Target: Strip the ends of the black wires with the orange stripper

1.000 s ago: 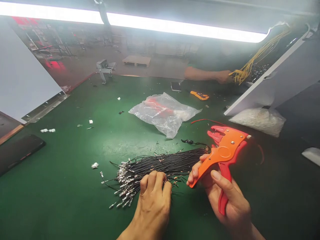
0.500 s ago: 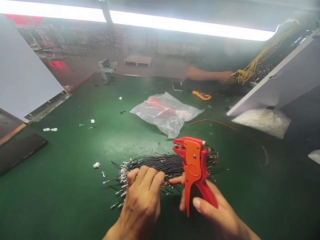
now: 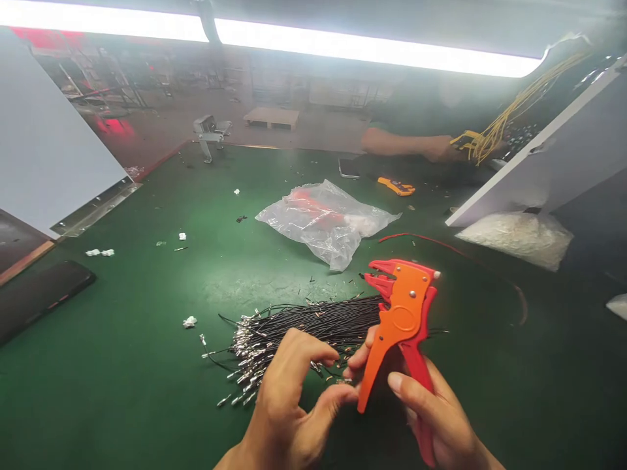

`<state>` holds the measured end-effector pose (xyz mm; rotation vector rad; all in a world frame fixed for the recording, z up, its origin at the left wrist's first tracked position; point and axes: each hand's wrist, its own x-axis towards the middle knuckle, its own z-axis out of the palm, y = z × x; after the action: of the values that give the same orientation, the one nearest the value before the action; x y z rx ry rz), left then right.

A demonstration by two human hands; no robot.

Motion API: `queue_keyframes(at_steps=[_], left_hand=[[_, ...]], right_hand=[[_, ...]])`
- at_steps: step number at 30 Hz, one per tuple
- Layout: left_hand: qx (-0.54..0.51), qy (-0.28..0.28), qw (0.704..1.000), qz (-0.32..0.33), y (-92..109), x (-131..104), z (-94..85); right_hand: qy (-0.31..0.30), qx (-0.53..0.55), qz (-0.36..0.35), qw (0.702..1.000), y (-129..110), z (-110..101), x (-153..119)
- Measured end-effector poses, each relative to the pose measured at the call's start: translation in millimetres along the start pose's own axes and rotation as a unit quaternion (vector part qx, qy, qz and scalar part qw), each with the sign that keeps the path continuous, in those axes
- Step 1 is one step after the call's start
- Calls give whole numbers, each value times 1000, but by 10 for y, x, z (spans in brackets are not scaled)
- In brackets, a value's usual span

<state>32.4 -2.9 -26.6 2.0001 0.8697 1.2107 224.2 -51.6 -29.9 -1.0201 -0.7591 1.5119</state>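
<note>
My right hand (image 3: pixel 431 411) is wrapped round a wire stripper (image 3: pixel 404 316) with orange and red handles, its jaws pointing up and left. A small dark bit shows at the jaw tips. My left hand (image 3: pixel 298 405) is open, thumb and forefinger apart, with its thumb tip close to the lower end of the orange handle. Nothing shows between those fingers; the others are hidden behind the hand. Just beyond both hands lies a bundle of black wires (image 3: pixel 313 323), silvery terminals on their left ends. The stripper covers the right end of the bundle.
A clear plastic bag (image 3: pixel 326 222) with red and white contents lies past the wires. A red wire (image 3: pixel 450 247), a yellow wire stripper (image 3: pixel 396 187) and a phone (image 3: pixel 349 168) rest farther back. Opposite, a co-worker's hand (image 3: pixel 438 148) is near yellow wires. White panels flank the green table (image 3: pixel 122 365).
My right hand has moved the wire stripper to the right, and the stripper leans more. My left hand has shifted right from over the wires, its thumb and forefinger now spread apart.
</note>
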Motion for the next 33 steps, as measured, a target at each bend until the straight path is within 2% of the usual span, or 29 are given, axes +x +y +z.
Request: queue_keyframes(at_steps=[4, 7, 9, 13, 16, 19, 23, 25, 27, 28, 30, 33], left_hand=[[23, -70, 995, 71, -53, 28, 6], [36, -91, 990, 106, -97, -3, 62], [46, -81, 988, 124, -105, -28, 105], [69, -64, 984, 153, -63, -50, 130], [63, -40, 987, 139, -32, -43, 102], [74, -23, 989, 124, -33, -38, 86], [74, 14, 989, 129, -34, -49, 93], [24, 17, 997, 73, -15, -39, 65], [-45, 3, 998, -38, 8, 1, -5], [-80, 22, 991, -107, 17, 34, -53], [-183, 93, 958, -199, 32, 118, -160], [-275, 180, 912, -244, 53, 232, -302]], right_hand=[[1, -7, -46, 999, -19, -75, 37], [43, 0, -61, 997, -74, -72, 53], [58, 12, -54, 997, -99, -57, 55], [32, 20, -32, 999, -48, -31, 26], [27, 22, -6, 999, 52, -7, -24], [47, 28, 25, 998, 129, 23, -76], [56, 50, 70, 995, 131, 62, -112], [28, 49, 79, 995, 103, 70, -104], [-20, 39, 82, 996, 74, 69, -74], [-52, 34, 82, 995, 65, 68, -52], [-129, 35, 83, 988, 66, 77, -2], [-215, 128, 121, 960, 119, 144, 49]])
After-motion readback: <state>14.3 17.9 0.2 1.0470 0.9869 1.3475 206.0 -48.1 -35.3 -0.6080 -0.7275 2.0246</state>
